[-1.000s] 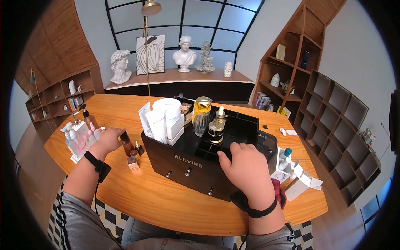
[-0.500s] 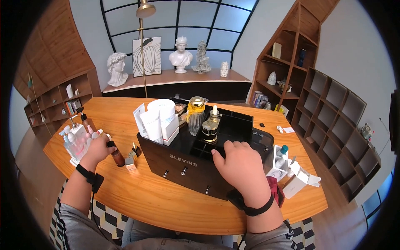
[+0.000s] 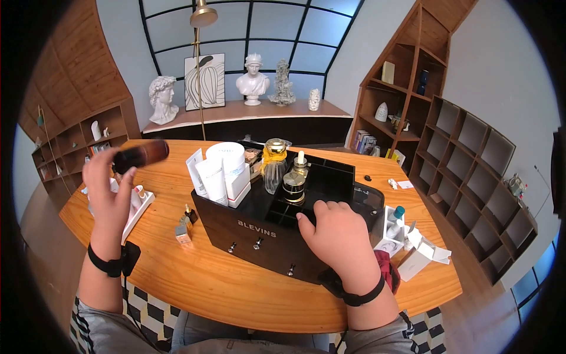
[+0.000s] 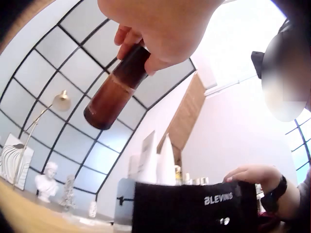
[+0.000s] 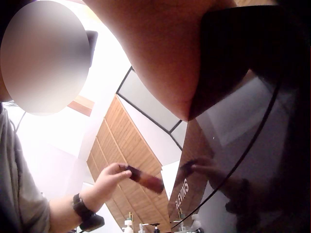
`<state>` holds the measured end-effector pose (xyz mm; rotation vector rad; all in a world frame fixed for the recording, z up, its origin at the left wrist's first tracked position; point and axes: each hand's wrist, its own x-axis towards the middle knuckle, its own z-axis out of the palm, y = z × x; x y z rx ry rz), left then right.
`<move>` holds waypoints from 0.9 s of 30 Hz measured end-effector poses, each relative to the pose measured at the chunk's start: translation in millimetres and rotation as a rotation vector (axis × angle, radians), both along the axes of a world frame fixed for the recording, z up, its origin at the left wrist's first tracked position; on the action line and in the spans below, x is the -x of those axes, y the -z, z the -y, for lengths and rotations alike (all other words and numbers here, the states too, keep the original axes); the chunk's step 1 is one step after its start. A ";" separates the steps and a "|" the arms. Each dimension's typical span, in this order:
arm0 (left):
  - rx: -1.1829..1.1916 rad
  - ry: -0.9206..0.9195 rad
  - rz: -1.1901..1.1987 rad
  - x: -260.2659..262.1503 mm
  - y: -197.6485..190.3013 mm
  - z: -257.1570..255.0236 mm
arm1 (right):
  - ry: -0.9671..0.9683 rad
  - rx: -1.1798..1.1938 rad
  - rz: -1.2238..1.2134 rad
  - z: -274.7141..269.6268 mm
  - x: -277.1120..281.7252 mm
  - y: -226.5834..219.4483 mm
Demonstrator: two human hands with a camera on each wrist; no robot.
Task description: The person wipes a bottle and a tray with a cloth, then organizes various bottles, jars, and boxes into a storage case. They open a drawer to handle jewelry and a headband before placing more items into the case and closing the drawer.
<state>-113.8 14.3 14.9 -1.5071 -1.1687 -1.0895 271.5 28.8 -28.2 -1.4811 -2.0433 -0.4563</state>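
My left hand pinches a brown bottle with a black cap by its cap end, raised above the table's left side. The bottle tilts in the left wrist view, its amber body pointing down and away from the fingers. On the top edge of a black cosmetics organizer marked BLEVINS rests my right hand, its fingers lying over the edge. Inside the organizer stand white tubes, a white box, a ribbed glass bottle with a yellow ribbon and a black-and-gold jar.
A white tray with bottles lies partly behind my left hand. A small box and a dropper bottle stand left of the organizer. To its right are a white holder with bottles, an opened white carton and dark red cloth.
My left hand has lifted the brown bottle off the table, up and leftward, tipping it nearly sideways. The right hand stays on the organizer. The head view has shifted slightly.
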 end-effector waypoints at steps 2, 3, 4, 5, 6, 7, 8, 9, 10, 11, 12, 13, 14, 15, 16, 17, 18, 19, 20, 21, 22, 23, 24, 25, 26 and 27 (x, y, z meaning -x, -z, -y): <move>-0.080 0.064 -0.022 -14.5 -20.1 14.9 | 0.001 0.006 -0.001 0.2 0.1 -0.6; -0.100 0.147 0.023 -21.7 -23.8 18.2 | 0.002 0.009 -0.001 0.4 0.2 -0.8; -0.121 0.230 0.068 -30.0 -26.9 21.1 | 0.006 0.016 -0.013 0.9 0.7 -1.4; -0.075 0.249 0.040 -40.6 -31.6 25.7 | 0.010 0.023 -0.025 1.6 1.4 -2.1; -0.029 0.267 0.012 -52.5 -36.5 30.9 | 0.014 0.030 -0.036 2.2 1.7 -2.3; 0.017 0.285 -0.014 -63.7 -39.5 33.4 | 0.009 0.020 -0.024 1.6 1.3 -1.5; 0.072 0.307 -0.040 -72.9 -40.3 32.4 | 0.004 0.009 -0.012 0.2 0.7 -0.2; 0.106 0.321 -0.078 -83.2 -40.9 30.4 | 0.000 -0.002 0.001 -0.5 -0.3 0.5; 0.140 0.335 -0.116 -93.1 -40.9 27.7 | -0.001 -0.003 0.001 -0.5 -0.6 0.6; 0.179 0.345 -0.141 -101.2 -39.2 23.6 | -0.001 -0.004 -0.001 -0.5 -0.3 0.7; 0.217 0.355 -0.167 -108.3 -36.5 17.8 | 0.001 -0.007 -0.003 -0.5 0.0 0.8; 0.228 0.361 -0.206 -114.5 -33.0 9.6 | 0.001 -0.006 -0.004 -0.4 0.0 0.9; 0.260 0.374 -0.214 -120.0 -28.4 1.0 | 0.001 -0.005 -0.006 -0.4 0.0 1.1; 0.304 0.392 -0.225 -126.0 -27.3 -4.5 | 0.001 -0.004 -0.007 -0.2 -0.1 1.1; 0.349 0.409 -0.236 -131.3 -27.0 -9.9 | -0.001 -0.003 -0.010 0.0 -0.2 0.9; 0.380 0.409 -0.230 -135.3 -25.7 -17.0 | -0.002 -0.002 -0.013 0.2 -0.3 0.8; 0.412 0.409 -0.224 -138.7 -24.0 -25.1 | -0.004 0.000 -0.016 0.3 -0.4 0.8; 0.443 0.408 -0.218 -141.4 -22.5 -33.3 | -0.004 0.004 -0.015 0.2 -0.5 1.0; 0.464 0.388 -0.224 -143.4 -21.6 -41.9 | -0.004 0.007 -0.015 0.0 -0.5 1.2; 0.484 0.369 -0.231 -145.0 -21.1 -50.9 | -0.003 0.011 -0.015 -0.3 -0.6 1.3; 0.505 0.349 -0.238 -146.9 -20.6 -58.4 | -0.005 0.014 -0.015 -0.6 -0.8 1.2; 0.524 0.334 -0.204 -150.3 -19.9 -63.8 | -0.007 0.019 -0.014 -0.6 -1.0 1.2; 0.566 0.318 -0.201 -153.4 -21.2 -67.9 | -0.009 0.024 -0.013 -0.7 -1.2 1.2; 0.609 0.301 -0.197 -156.4 -23.2 -71.8 | -0.008 0.027 -0.014 -0.7 -1.2 1.0; 0.652 0.284 -0.194 -158.9 -24.2 -75.4 | -0.007 0.030 -0.014 -0.6 -1.1 0.5; 0.655 0.275 -0.200 -161.1 -23.4 -78.9 | -0.005 0.034 -0.014 -0.5 -1.1 0.1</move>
